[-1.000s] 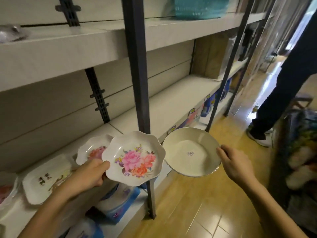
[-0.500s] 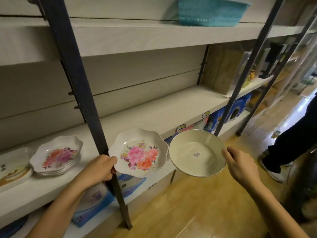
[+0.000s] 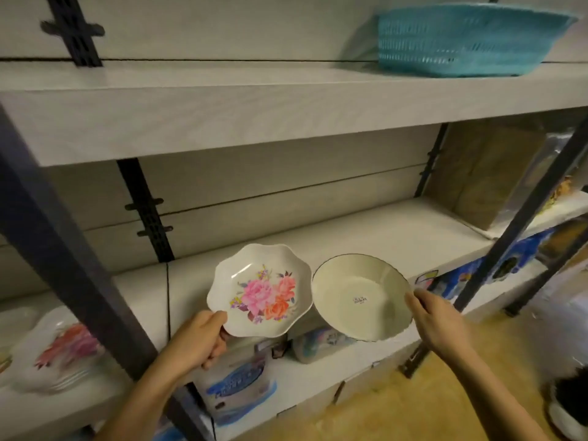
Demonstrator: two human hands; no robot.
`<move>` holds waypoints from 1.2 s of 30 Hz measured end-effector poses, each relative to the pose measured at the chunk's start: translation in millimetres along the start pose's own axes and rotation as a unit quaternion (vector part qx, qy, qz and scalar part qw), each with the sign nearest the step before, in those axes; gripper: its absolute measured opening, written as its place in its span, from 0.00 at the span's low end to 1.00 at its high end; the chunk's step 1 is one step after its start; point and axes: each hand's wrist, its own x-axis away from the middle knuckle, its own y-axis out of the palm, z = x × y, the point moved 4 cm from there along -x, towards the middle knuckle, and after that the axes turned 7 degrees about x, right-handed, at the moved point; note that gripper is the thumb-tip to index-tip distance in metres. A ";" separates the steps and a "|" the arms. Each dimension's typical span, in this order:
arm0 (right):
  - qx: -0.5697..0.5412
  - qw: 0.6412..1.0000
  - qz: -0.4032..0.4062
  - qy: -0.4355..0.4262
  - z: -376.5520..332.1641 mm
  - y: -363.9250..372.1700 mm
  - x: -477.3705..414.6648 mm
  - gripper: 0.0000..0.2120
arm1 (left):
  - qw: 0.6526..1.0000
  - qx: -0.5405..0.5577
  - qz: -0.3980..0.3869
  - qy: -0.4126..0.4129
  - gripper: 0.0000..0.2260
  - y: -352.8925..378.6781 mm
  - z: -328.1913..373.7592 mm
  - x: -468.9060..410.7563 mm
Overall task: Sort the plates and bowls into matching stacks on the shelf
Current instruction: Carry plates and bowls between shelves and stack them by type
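Pink and orange flowers mark the scalloped white plate, which is held tilted in the air in front of the middle shelf, not resting on it. The left hand pinches its lower left rim, thumb on top and the other fingers curled beneath. Just beside it to the right is a plain cream bowl with a thin dark rim and a small sticker in its middle, also tilted toward the camera and off the shelf. The right hand grips the bowl's right edge, thumb lying over the rim, the other fingers hidden behind it. The two rims come very close, and whether they touch cannot be told. To the left, a dark metal post slants across the view between the held plate and a blurred stack of flowered plates that sits on the same shelf, well apart from the hands. A brown box stands at the far right end of that shelf. Above, on the top shelf, sits a teal plastic basket; what it holds cannot be seen from below. Under the middle shelf, blue and white packages fill the lower level, directly below the two hands, and a wooden floor shows at lower right.
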 end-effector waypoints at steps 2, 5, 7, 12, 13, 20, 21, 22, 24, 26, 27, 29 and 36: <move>-0.003 1.000 -0.026 -0.008 0.7 11.9 -29.2 0.17 | 1.000 0.011 0.025 -0.004 0.17 -2.1 4.2 -14.9; -0.007 0.999 -0.043 -0.012 -0.2 32.6 -71.9 0.19 | 0.997 0.022 0.071 -0.018 0.16 -9.2 5.7 -31.2; 0.004 0.998 -0.058 -0.022 -8.5 45.1 -100.0 0.19 | 0.995 0.014 0.098 -0.033 0.16 -14.2 5.1 -40.9; 0.021 0.993 -0.101 -0.050 -35.0 80.9 -157.8 0.17 | 0.984 0.041 0.160 -0.071 0.17 -12.6 -3.8 -60.2; 0.024 0.992 -0.113 -0.046 -38.4 90.7 -167.8 0.16 | 0.979 0.047 0.180 -0.081 0.17 -11.7 -5.4 -62.0; 0.049 0.982 -0.180 0.009 -49.4 130.9 -211.4 0.17 | 0.950 0.077 0.278 -0.118 0.20 -12.6 -17.7 -68.7; 0.053 0.981 -0.188 0.014 -48.4 133.5 -215.4 0.17 | 0.949 0.074 0.283 -0.116 0.20 -11.8 -19.1 -70.0; 0.055 0.979 -0.195 0.017 -47.4 134.7 -218.9 0.17 | 0.948 0.073 0.287 -0.113 0.20 -10.8 -20.6 -71.7; 0.051 0.978 -0.202 0.021 -44.6 134.7 -223.7 0.18 | 0.948 0.082 0.286 -0.112 0.20 -8.0 -24.3 -76.5; 0.026 0.980 -0.196 0.021 -43.1 128.9 -224.7 0.20 | 0.951 0.079 0.273 -0.120 0.20 -4.9 -27.3 -84.0; 0.005 0.982 -0.187 0.019 -42.4 123.6 -223.3 0.21 | 0.952 0.075 0.267 -0.126 0.20 -3.1 -27.9 -88.8; -0.033 0.985 -0.168 -0.017 -42.0 110.1 -217.0 0.20 | 0.953 0.064 0.265 -0.136 0.19 -0.2 -26.5 -100.5; -0.051 0.959 -0.213 -0.179 -30.4 75.3 -181.3 0.08 | 0.945 0.014 0.286 -0.159 0.18 6.5 -22.4 -141.0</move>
